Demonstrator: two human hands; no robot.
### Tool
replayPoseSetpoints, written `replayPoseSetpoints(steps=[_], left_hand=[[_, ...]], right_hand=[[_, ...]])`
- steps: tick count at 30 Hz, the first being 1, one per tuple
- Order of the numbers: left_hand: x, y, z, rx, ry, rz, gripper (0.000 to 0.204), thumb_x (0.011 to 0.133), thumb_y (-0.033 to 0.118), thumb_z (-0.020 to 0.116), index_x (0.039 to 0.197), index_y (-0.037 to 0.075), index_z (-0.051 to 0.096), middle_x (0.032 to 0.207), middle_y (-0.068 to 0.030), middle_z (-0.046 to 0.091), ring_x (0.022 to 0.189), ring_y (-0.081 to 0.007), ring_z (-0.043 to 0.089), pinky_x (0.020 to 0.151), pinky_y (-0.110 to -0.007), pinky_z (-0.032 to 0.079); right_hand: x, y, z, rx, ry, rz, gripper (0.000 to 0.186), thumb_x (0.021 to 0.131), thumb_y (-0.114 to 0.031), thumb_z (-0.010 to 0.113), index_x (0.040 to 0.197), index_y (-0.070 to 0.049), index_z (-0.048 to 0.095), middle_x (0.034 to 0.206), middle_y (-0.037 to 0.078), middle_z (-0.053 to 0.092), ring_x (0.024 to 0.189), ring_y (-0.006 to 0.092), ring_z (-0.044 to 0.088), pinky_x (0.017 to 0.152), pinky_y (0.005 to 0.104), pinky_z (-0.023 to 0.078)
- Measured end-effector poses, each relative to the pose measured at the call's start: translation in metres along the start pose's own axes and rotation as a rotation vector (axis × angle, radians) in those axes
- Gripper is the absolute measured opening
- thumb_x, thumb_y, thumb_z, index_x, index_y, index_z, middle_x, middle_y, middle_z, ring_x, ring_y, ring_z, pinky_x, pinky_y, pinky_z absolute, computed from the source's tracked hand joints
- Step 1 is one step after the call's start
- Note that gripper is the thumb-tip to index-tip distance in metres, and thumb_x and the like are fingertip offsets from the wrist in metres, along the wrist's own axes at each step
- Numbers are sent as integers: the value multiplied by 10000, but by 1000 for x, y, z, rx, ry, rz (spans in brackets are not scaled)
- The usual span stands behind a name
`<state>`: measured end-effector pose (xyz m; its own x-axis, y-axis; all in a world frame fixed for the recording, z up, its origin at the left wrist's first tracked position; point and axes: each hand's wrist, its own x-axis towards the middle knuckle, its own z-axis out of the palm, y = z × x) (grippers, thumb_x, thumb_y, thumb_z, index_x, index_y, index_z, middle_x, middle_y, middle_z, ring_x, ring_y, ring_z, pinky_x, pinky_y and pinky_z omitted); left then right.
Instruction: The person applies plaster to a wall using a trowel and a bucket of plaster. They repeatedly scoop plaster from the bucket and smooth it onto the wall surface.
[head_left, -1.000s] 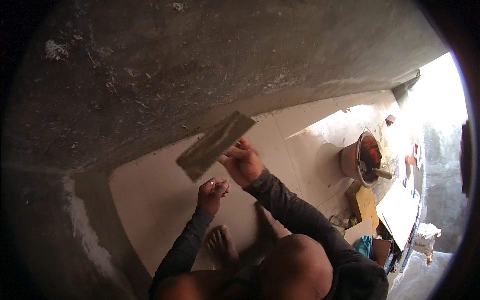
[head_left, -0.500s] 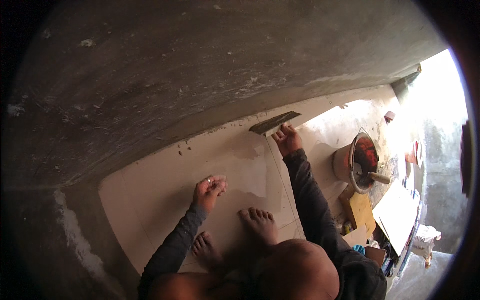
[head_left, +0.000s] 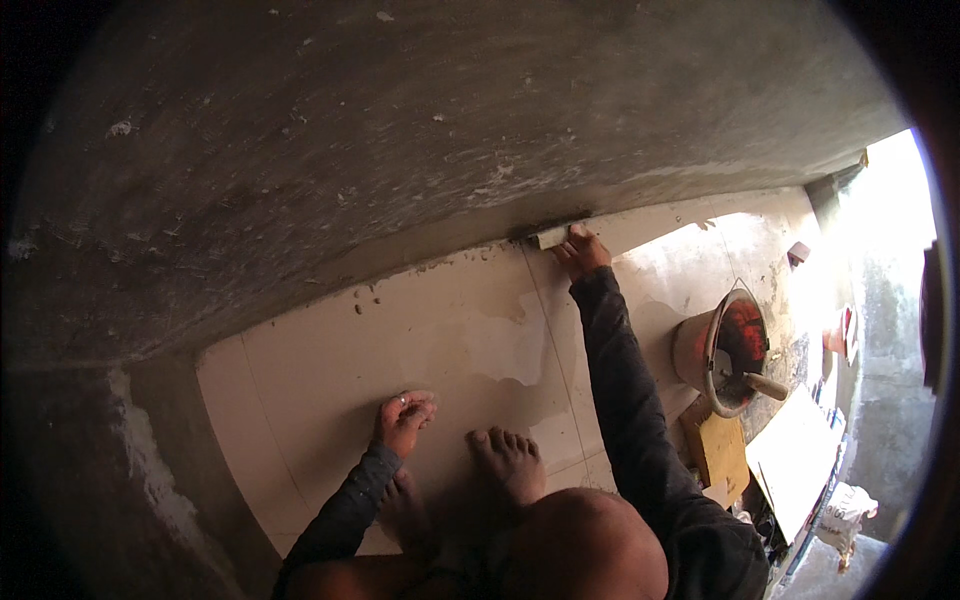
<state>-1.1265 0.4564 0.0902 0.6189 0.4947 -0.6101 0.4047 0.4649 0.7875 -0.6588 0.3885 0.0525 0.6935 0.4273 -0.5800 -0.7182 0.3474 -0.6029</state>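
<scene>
My right hand (head_left: 583, 252) reaches far out and grips a plastering trowel (head_left: 548, 239) by its pale handle. The trowel's blade is turned to the base of the grey plastered wall (head_left: 450, 120), where wall and floor meet; little of the blade shows. Whether it touches the plaster is hard to tell. Over the tiled floor (head_left: 440, 320), in front of my feet, my left hand (head_left: 403, 420) is curled closed, with a ring on one finger. Nothing shows in its fingers.
Right of my right arm stands a bucket (head_left: 692, 350) with a red-stained inside; a wooden-handled tool (head_left: 766, 386) leans in it. Nearer lie a yellowish board (head_left: 722, 445), a white sheet (head_left: 795, 455) and a white bag (head_left: 848, 515). Small crumbs (head_left: 365, 300) dot the floor along the wall.
The trowel has turned from lying with its mortar-covered blade facing up to having its handle outward and its blade toward the wall base. My left hand has drawn slightly nearer to me.
</scene>
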Motion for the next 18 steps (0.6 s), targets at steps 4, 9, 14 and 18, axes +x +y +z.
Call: replayPoseSetpoints(steps=[4, 9, 14, 18], left_hand=[[2, 4, 3, 6, -29, 36, 306, 890, 242, 656, 1105, 24, 667, 928, -56, 704, 843, -121, 641, 747, -279, 515], [4, -5, 5, 13, -31, 16, 261, 888, 188, 623, 1089, 27, 668, 899, -31, 686, 817, -105, 618, 733, -278, 508], [4, -12, 12, -80, -88, 57, 251, 890, 176, 638, 1087, 22, 665, 895, -13, 669, 802, -99, 604, 715, -269, 503], [3, -7, 12, 83, -85, 51, 258, 911, 178, 632, 1115, 22, 653, 955, -43, 688, 843, -113, 621, 749, -275, 511]], right_hand=[[-1, -8, 4, 6, -189, -102, 245, 1001, -75, 476, 1244, -67, 443, 1157, 163, 564, 1040, 350, 599, 943, 530, 486], [-40, -28, -10, -9, -183, -241, 302, 993, -49, 429, 1294, -61, 411, 1181, 182, 562, 1033, 339, 600, 927, 529, 495], [-34, 8, -4, 24, 45, -106, 336, 1007, -189, 508, 1308, -46, 468, 1119, 162, 610, 1060, 349, 616, 938, 530, 505], [2, 28, 0, -69, -102, -73, 255, 997, -110, 447, 1244, -49, 450, 1177, 189, 597, 955, 336, 626, 841, 540, 525]])
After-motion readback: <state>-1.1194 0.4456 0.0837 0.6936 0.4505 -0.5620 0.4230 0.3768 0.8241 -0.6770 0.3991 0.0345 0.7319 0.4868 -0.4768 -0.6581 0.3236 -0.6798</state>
